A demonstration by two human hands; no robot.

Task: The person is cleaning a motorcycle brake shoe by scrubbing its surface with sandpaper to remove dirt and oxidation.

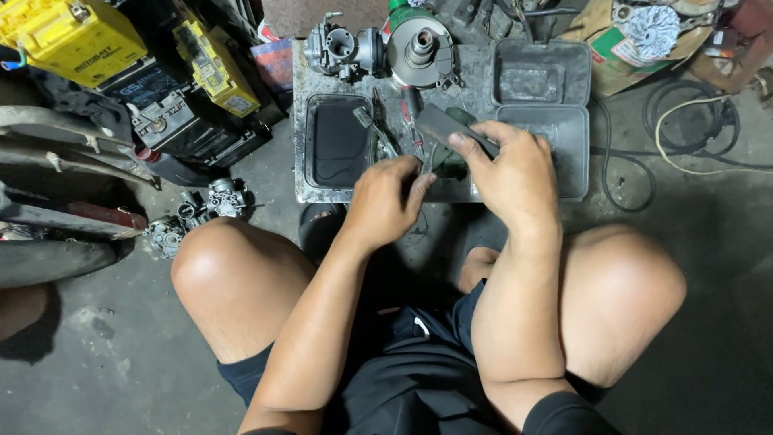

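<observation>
Bare knees [233,274] and dark shorts [419,379] fill the near edge of the view, the person seated low with both forearms reaching forward over a small grey table [475,80]; the right hand [515,173] has its grip clamped on a flat dark grey block [441,125], thumb along its near edge, holding it tilted just above the table's middle; the left hand [385,201] sits just beside and below it, fingers curled inward, but whether its grip is closed on anything I cannot tell, since the fingertips are hidden. On the table, left of the hands, lies a dark rectangular tray [338,143]; to the right an open grey plastic case [541,113] lies with lid and base side by side; at the far edge stand a metal carburettor [338,48] and a round metal drum-shaped part [419,50]; small tools [378,133] lie between tray and hands. On the floor to the left sit yellow and black batteries [121,64] and another carburettor [213,201]; black cables [692,121] coil on the right.
</observation>
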